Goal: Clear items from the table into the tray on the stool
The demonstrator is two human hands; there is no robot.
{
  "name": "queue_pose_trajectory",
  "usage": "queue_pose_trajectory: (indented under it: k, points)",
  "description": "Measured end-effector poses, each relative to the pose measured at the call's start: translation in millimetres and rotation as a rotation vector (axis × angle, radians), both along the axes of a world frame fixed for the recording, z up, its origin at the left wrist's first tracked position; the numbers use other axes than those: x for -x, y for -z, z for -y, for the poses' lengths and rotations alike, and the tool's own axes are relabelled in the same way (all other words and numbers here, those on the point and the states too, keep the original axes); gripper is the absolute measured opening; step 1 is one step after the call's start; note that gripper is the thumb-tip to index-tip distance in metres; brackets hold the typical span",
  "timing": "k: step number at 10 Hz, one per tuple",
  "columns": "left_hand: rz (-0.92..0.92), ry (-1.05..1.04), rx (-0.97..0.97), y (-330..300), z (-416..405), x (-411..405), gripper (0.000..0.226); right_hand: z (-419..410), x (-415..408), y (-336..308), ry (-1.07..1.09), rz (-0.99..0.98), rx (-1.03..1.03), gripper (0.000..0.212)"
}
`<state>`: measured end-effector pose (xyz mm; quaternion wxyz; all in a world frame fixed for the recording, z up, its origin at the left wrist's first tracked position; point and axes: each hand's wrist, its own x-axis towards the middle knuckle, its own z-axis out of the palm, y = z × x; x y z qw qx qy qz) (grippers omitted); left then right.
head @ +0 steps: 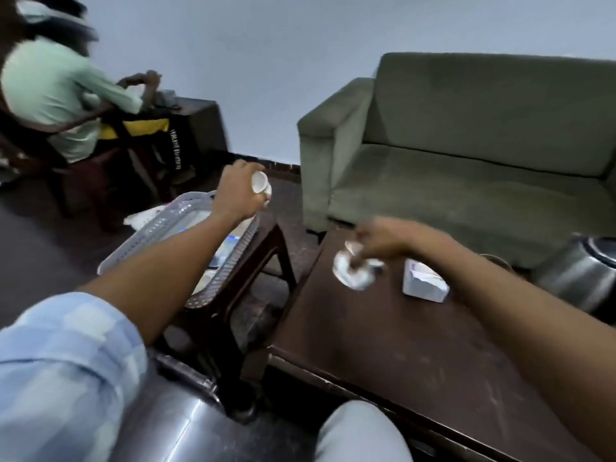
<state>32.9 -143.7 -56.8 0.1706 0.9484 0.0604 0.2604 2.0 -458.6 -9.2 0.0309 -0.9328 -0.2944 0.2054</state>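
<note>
My left hand [237, 191] is closed around a small white cup [261, 186], held above the far end of the grey perforated tray [156, 228]. The tray rests on a dark brown stool [263, 258] left of the table and holds several items I cannot make out. My right hand [383, 243] is blurred over the dark wooden table [383, 345], fingers closed on a white cup-and-saucer-like item [353, 270]. A white box [425, 281] lies on the table just right of that hand.
A green sofa [466, 155] stands behind the table. A shiny metal pot [580, 275] sits at the right edge. Another person in a light green shirt [56, 95] sits at the far left by a dark cabinet [200, 128]. My knee [360, 431] is below.
</note>
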Motion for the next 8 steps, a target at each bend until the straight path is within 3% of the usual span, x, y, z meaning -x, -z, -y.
queue_pose_trajectory:
  k: [1,2,3,5,6,7,8]
  points:
    - [-0.082,-0.232,0.058,12,-70,7,0.051,-127,-24,-7,0.047,0.13,-0.387,0.042]
    - [-0.211,-0.285,0.101,27,-112,9,0.055,-221,-39,7,0.168,0.117,-0.635,0.056]
    - [-0.249,-0.281,0.121,42,-135,7,0.049,-283,-51,36,0.176,0.193,-0.659,0.052]
    - [-0.374,-0.288,0.191,70,-158,5,0.04,-311,-64,90,0.091,0.403,-0.314,0.034]
    - [-0.43,-0.264,0.207,78,-154,4,0.044,-302,-62,102,0.074,0.377,-0.202,0.031]
    - [-0.452,-0.267,0.253,73,-147,2,0.063,-294,-62,107,0.125,0.257,-0.291,0.042]
    - [-0.43,-0.318,0.187,62,-141,3,0.077,-280,-55,104,0.136,0.234,-0.393,0.066]
